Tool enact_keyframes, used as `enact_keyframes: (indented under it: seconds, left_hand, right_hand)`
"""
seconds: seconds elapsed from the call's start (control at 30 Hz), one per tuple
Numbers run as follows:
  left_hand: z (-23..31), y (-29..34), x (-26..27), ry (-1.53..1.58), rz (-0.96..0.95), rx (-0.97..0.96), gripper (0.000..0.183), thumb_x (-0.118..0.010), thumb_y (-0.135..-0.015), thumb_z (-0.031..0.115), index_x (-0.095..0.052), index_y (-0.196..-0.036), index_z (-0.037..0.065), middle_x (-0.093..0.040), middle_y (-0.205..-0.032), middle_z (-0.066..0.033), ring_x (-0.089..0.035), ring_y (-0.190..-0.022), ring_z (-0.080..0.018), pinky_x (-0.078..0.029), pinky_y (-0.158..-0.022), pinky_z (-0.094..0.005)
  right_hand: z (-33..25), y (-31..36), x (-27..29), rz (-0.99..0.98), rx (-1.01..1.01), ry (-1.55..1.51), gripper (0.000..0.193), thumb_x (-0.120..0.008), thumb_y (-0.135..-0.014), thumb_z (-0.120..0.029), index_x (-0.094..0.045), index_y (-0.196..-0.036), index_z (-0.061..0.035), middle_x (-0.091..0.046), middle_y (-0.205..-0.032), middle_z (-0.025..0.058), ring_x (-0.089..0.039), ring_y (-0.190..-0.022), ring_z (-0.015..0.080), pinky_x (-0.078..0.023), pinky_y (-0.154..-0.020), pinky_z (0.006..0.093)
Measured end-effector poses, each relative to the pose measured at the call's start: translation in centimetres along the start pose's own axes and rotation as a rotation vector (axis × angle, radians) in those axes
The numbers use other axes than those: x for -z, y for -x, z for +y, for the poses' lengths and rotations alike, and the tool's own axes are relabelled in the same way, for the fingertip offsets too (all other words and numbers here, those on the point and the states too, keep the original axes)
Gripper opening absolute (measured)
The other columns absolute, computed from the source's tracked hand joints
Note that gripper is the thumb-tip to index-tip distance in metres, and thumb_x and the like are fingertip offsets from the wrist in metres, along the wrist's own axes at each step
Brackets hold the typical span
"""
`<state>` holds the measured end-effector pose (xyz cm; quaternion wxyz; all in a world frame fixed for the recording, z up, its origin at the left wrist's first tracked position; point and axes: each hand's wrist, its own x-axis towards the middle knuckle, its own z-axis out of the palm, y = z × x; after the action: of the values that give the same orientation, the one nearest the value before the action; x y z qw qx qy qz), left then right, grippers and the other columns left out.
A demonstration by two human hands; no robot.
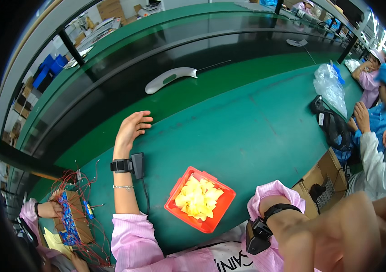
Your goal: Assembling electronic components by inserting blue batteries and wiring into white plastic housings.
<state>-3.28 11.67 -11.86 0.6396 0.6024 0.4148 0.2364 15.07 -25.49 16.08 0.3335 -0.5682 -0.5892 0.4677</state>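
My left hand (134,129) stretches out over the far edge of the green table (229,131). Its fingers are apart and nothing is in them. Beyond it, on the conveyor (125,97), lies a white curved plastic part (171,80) with an oval opening and a thin wire trailing from its right end. My right hand (338,231) is raised close to the camera at the lower right, large and blurred; whether its fingers hold anything is hidden. Between my arms sits a red plastic box (223,209) with a heap of yellow pieces (198,196) like cut paper or tape.
At the left, another person's hand (50,209) reaches to a cardboard box (82,213) with blue parts and red wires. A brown carton (333,167), a black cable bundle (333,124) and a clear plastic bag (329,86) are at the right, beside co-workers. Another white part (297,43) lies farther along.
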Motion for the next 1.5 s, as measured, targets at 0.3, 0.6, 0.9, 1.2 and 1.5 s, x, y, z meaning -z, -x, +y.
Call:
enact_keyframes:
  seconds: [0.3,0.6,0.9,1.2,1.5]
  left_hand:
    - [-0.8,-0.4,0.2,0.005,0.001,0.016,0.034,-0.049,-0.098,0.031,-0.061,-0.115,0.004,-0.067,-0.097,-0.0038,-0.062,-0.08,-0.0086,-0.045,-0.066,-0.0207]
    - [-0.7,-0.3,0.3,0.015,0.0,0.009,0.033,-0.048,-0.099,0.029,-0.06,-0.116,0.003,-0.067,-0.095,-0.0029,-0.061,-0.079,-0.0071,-0.045,-0.065,-0.0193]
    - [-1.2,-0.7,0.4,0.013,-0.008,0.002,0.033,-0.047,-0.099,0.028,-0.06,-0.116,0.002,-0.067,-0.096,-0.0036,-0.061,-0.078,-0.0068,-0.045,-0.064,-0.0181]
    - [-1.6,-0.8,0.7,0.018,-0.014,0.003,0.035,-0.049,-0.099,0.03,-0.059,-0.118,0.002,-0.067,-0.095,-0.0025,-0.061,-0.078,-0.0059,-0.044,-0.061,-0.0169]
    - [-1.5,-0.8,0.6,0.001,-0.011,0.008,0.033,-0.046,-0.1,0.027,-0.06,-0.116,0.002,-0.067,-0.095,-0.0035,-0.061,-0.078,-0.0062,-0.044,-0.063,-0.0175]
  right_hand:
    - [-2.0,-1.2,0.6,-0.067,-0.478,0.178,0.012,-0.059,-0.085,-0.029,-0.067,-0.081,-0.0206,-0.059,-0.066,-0.0012,-0.061,-0.06,0.0134,-0.045,-0.056,0.0277]
    - [-1.7,-0.9,0.9,-0.087,-0.473,0.152,0.011,-0.059,-0.085,-0.028,-0.066,-0.083,-0.0199,-0.059,-0.065,-0.0005,-0.061,-0.059,0.015,-0.045,-0.055,0.0273]
    - [1.4,0.7,0.2,0.074,0.106,-0.201,0.011,-0.058,-0.085,-0.028,-0.065,-0.084,-0.0194,-0.058,-0.066,-0.0003,-0.06,-0.06,0.0156,-0.045,-0.056,0.0279]
    - [4.3,0.3,-1.8,0.263,0.655,-0.5,0.011,-0.058,-0.086,-0.028,-0.064,-0.084,-0.0188,-0.058,-0.067,-0.0003,-0.059,-0.063,0.016,-0.044,-0.058,0.0287]
    - [5.1,-0.6,-2.6,0.358,0.82,-0.544,0.011,-0.057,-0.086,-0.027,-0.063,-0.084,-0.0183,-0.057,-0.068,-0.0002,-0.058,-0.065,0.0163,-0.043,-0.06,0.0295]
